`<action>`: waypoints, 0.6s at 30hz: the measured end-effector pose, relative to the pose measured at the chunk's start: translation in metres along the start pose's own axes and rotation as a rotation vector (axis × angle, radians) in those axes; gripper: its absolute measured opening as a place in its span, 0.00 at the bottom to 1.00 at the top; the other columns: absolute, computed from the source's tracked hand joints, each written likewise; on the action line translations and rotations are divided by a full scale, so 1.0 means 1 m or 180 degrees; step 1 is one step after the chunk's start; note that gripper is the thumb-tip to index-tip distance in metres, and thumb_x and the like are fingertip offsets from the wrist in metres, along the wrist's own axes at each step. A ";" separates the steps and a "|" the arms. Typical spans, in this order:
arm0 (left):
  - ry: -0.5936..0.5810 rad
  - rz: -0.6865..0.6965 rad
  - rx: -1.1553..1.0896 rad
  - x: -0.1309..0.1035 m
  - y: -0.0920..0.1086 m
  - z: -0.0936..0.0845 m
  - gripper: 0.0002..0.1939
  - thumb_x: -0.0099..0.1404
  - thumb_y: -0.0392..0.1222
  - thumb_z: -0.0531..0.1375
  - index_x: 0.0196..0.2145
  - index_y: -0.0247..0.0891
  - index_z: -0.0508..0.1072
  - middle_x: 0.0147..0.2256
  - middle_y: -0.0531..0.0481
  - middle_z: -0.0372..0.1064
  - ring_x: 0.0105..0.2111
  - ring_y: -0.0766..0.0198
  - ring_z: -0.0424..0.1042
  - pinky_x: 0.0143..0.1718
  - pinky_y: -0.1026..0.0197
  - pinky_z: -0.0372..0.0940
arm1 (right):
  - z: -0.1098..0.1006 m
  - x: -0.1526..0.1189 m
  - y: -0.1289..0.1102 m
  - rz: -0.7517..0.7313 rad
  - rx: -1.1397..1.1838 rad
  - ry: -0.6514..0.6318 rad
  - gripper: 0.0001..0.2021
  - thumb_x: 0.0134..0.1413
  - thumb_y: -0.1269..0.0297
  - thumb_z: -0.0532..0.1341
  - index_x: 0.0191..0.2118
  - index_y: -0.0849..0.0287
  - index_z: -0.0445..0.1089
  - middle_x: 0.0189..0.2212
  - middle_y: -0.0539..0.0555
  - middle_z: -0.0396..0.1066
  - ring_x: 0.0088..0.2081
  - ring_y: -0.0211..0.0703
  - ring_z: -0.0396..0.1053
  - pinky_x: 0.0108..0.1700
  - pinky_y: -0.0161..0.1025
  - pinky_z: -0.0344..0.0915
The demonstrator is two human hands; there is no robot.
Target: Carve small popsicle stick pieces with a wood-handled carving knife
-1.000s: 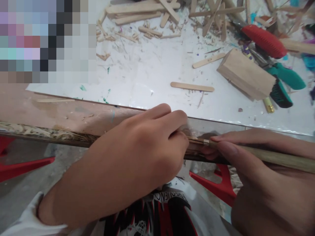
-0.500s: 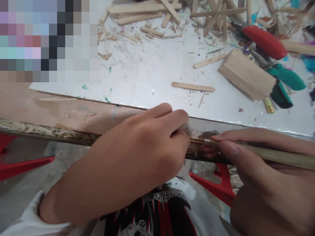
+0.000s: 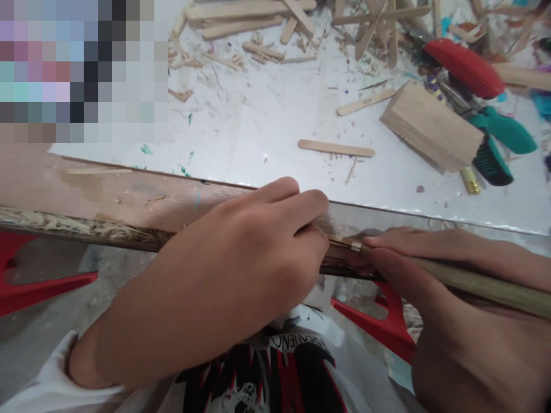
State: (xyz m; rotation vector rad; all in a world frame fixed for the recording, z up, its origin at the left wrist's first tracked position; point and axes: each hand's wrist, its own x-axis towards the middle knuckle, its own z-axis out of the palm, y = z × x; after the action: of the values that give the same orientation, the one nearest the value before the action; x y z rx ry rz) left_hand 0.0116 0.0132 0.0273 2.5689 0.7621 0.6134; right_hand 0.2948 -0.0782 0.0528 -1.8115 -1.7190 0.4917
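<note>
In the right half of the head view, my right hand point(image 3: 447, 287) is closed around a thin tool with a wooden handle point(image 3: 477, 280) and a bright metal collar. A narrow dark shaft runs from the collar toward my left hand; its tip is hidden, so the exact kind of tool cannot be told. At the table's front edge, my left hand point(image 3: 262, 241) is closed with its fingers curled down. Whatever lies between its fingers is covered by the hand. The two hands are close but apart, with only the shaft and collar showing between them.
Beyond my hands, a white sheet point(image 3: 241, 126) carries a craft stick point(image 3: 336, 148), a wood block point(image 3: 433, 126), red-handled point(image 3: 467, 66) and green-handled point(image 3: 505, 129) tools. Piled sticks point(image 3: 241, 23) and shavings lie behind. More shavings point(image 3: 103, 225) line the front edge, with red plastic point(image 3: 379, 327) below.
My right hand has shifted slightly left, bringing the collar nearer my left hand. The handle's rear end has swung a little lower. My left hand has stayed nearly still.
</note>
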 end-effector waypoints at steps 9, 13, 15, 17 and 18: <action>-0.0030 -0.0084 -0.0152 -0.006 -0.002 0.001 0.23 0.94 0.29 0.56 0.43 0.42 0.85 0.49 0.51 0.83 0.51 0.57 0.83 0.51 0.55 0.80 | 0.004 -0.015 0.014 -0.0697 -0.0286 -0.0316 0.10 0.76 0.51 0.82 0.57 0.43 0.92 0.43 0.56 0.93 0.41 0.57 0.93 0.39 0.45 0.90; -0.0009 -0.0026 -0.0147 -0.008 -0.001 0.003 0.20 0.94 0.32 0.58 0.45 0.42 0.86 0.49 0.49 0.83 0.51 0.55 0.83 0.51 0.55 0.82 | 0.010 -0.008 0.010 -0.1485 -0.0372 -0.0642 0.11 0.88 0.67 0.68 0.64 0.50 0.87 0.45 0.55 0.95 0.39 0.48 0.93 0.45 0.41 0.91; -0.0021 -0.0023 -0.0169 -0.007 0.000 0.003 0.19 0.93 0.32 0.60 0.43 0.41 0.86 0.49 0.49 0.83 0.51 0.55 0.83 0.54 0.55 0.83 | 0.011 -0.006 0.009 -0.1793 -0.0440 -0.0644 0.14 0.88 0.71 0.66 0.67 0.54 0.85 0.49 0.57 0.96 0.42 0.49 0.95 0.48 0.41 0.93; -0.0026 -0.0045 -0.0178 -0.005 0.000 0.004 0.20 0.92 0.30 0.59 0.42 0.41 0.85 0.48 0.48 0.83 0.51 0.55 0.82 0.54 0.56 0.83 | 0.008 -0.007 0.008 -0.1805 -0.0581 -0.0686 0.18 0.86 0.73 0.69 0.71 0.55 0.83 0.56 0.59 0.96 0.48 0.55 0.96 0.54 0.46 0.95; -0.0031 -0.0068 -0.0202 -0.005 0.001 0.004 0.21 0.91 0.29 0.57 0.41 0.41 0.84 0.48 0.49 0.82 0.51 0.55 0.82 0.54 0.57 0.83 | 0.005 -0.009 0.009 -0.1788 -0.0623 -0.0724 0.21 0.84 0.74 0.70 0.73 0.55 0.82 0.58 0.59 0.96 0.50 0.56 0.97 0.57 0.47 0.96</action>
State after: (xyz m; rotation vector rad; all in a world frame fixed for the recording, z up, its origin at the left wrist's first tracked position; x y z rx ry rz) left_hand 0.0103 0.0090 0.0231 2.5013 0.7537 0.6083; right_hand 0.2973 -0.0865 0.0416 -1.3344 -2.3904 0.3036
